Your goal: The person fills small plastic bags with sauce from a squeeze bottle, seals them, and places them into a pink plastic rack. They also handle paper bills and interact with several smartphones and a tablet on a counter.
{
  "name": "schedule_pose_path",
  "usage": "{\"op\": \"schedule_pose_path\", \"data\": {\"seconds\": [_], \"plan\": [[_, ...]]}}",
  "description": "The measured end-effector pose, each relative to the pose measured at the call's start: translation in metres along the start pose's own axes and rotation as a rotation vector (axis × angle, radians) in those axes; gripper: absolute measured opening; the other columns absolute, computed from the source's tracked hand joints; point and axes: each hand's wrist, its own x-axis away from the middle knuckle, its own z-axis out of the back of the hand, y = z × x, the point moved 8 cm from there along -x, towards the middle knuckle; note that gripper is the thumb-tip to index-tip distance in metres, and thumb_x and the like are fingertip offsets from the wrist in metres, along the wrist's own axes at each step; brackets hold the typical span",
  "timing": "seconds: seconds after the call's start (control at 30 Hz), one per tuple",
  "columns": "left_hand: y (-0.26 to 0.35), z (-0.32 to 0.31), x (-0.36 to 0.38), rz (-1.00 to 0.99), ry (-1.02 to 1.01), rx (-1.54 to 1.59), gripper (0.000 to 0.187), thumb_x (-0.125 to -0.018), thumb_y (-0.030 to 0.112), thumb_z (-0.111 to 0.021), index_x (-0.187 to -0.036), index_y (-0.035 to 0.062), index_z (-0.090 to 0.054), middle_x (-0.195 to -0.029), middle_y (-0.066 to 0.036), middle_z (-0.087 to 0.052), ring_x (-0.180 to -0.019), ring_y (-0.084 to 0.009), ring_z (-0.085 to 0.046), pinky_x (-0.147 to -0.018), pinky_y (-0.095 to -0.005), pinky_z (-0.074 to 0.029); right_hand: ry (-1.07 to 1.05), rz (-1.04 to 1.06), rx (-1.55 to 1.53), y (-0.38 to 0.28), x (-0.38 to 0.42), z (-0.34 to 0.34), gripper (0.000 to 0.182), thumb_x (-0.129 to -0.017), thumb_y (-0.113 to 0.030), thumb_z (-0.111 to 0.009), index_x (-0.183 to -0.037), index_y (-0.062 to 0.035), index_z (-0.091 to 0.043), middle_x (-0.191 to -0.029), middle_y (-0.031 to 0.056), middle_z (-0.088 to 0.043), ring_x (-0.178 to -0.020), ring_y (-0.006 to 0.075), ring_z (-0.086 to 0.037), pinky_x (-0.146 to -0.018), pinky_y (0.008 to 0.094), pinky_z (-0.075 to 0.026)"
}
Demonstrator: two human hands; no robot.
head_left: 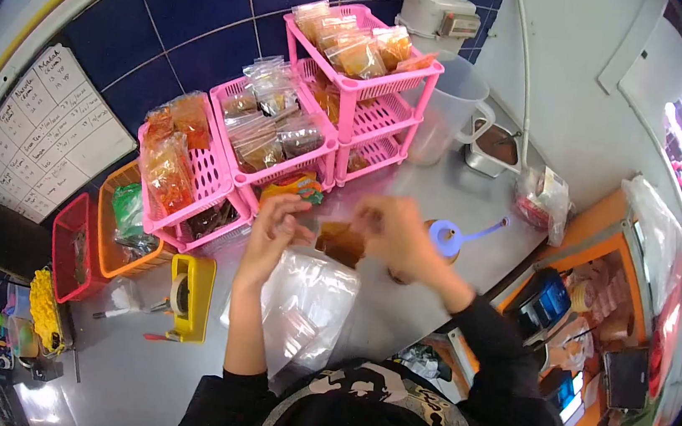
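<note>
1. Nearest the camera: your black printed top point(370, 401); the lettering on its print is not legible.
2. Clear plastic bags point(310, 302) lie flat, just in front of you.
3. Brown pouch point(341, 245) is just beyond them, between your hands, over the steel counter point(395, 324).
4. Left hand point(275, 235): fingers half curled, beside the pouch; can't tell if they pinch its film.
5. Right hand point(394, 226): blurred, fingers drawn together by the pouch's top edge; can't tell what they have hold of.
6. Step in hand, as judged: you're handling the pouch's top. Next move seems to call for a light pinch on the film, mouth level.
7. Text: handwritten wall chart point(55, 134) has ruled columns, numbers and what look like dates; one heading seems to start "Ma", the rest is too small.
8. Orange-green packet point(298, 187), meter label point(461, 25): can't read any brand.
</note>
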Motion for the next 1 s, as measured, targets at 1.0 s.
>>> {"op": "schedule_pose_path", "data": {"seconds": [1.0], "plan": [[-0.108, 0.031, 0.148, 0.474, 0.021, -1.013, 0.062, -0.07, 0.028, -0.078, -0.119, 0.0039, -0.047, -0.114, -0.018, -0.055, -0.108, -0.035, -0.052, -0.093, -0.0398, -0.043, -0.322, 0.219, 0.52, 0.089, -0.319, 0.124, 0.015, -0.068, 0.006, -0.056, -0.079, -0.0037, -0.053, -0.07, 0.0025, -0.056, -0.073, 0.0132, -0.051, -0.065, 0.0284, -0.04]]}}
